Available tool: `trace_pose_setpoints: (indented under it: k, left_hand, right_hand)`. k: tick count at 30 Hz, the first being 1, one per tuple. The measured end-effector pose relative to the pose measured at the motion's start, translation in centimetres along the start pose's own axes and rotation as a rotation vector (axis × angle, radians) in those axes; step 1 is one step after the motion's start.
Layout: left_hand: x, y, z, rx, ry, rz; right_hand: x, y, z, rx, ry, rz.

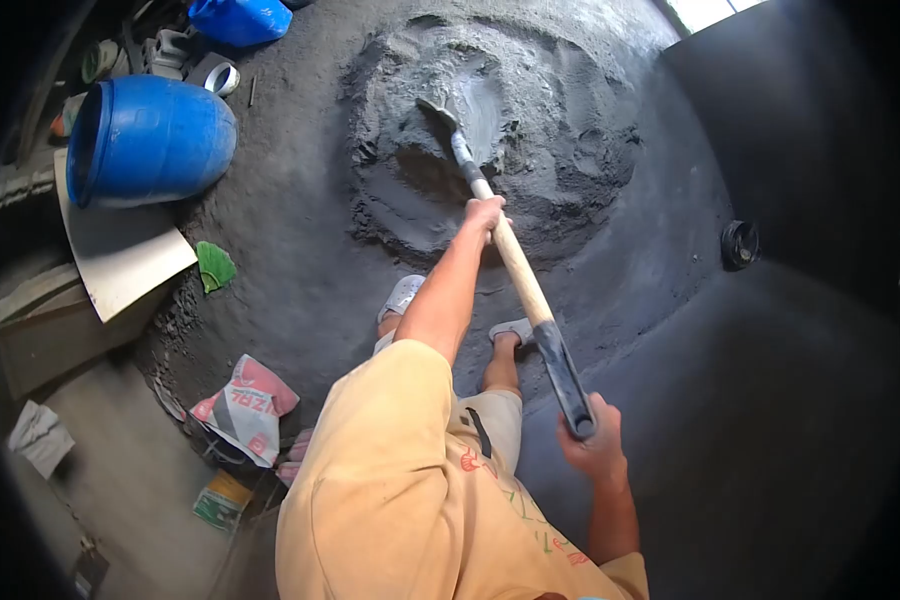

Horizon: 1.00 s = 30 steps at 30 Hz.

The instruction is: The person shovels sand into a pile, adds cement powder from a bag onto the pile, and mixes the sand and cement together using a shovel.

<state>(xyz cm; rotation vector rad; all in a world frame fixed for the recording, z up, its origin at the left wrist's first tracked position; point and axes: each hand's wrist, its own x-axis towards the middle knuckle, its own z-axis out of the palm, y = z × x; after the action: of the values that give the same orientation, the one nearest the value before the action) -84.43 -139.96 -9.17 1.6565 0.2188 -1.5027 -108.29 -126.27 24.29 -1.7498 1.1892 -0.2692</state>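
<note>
My left hand [486, 217] is wrapped round the lower wooden shaft of a shovel [520, 270], just behind its metal neck. My right hand [597, 438] grips the dark handle at the shovel's upper end, near my waist. The shovel slants away from me, and its blade [438, 113] is tilted at the middle of a broad heap of grey sandy mix [570, 190]. Beside the blade is a paler, smooth patch [478, 105] in the heap. Part of the blade's face is hidden from this angle.
A blue drum [155, 140] lies on its side at the left, by a pale board [125, 255] and a green fan-shaped piece [214, 266]. A printed sack [248, 405] lies nearer me. A dark wall [800, 120] and a black round object [740, 245] stand right.
</note>
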Motion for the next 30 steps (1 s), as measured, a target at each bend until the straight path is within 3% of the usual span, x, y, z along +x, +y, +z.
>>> trace_pose_setpoints:
  k: [5,9,12,15,19,23,30]
  left_hand:
    - [4.7,-3.6,1.8,0.190,0.267,0.060]
    - [2.1,-4.8,4.2,0.252,0.393,0.005]
    - [3.7,-5.4,5.6,0.189,0.397,0.029]
    - [2.3,-3.9,8.4,0.098,0.435,0.014]
    - [-1.5,-1.6,12.8,-0.174,0.283,0.011]
    - [3.4,-2.7,16.3,-0.384,0.315,0.089]
    - [2.3,-1.6,24.4,-0.666,0.430,0.083]
  right_hand:
    - [1.6,4.6,-6.0,-0.119,-0.227,-0.215]
    - [3.3,6.2,-10.9,-0.361,-0.504,-0.369]
    - [5.3,7.2,-12.7,-0.400,-0.563,-0.419]
    - [7.3,7.6,-15.9,-0.455,-0.648,-0.438]
    - [11.9,7.0,-22.2,-0.584,-0.845,-0.465]
    - [18.6,8.9,-26.1,-0.596,-0.989,-0.517]
    - [24.9,11.8,-34.5,-0.632,-1.102,-0.712]
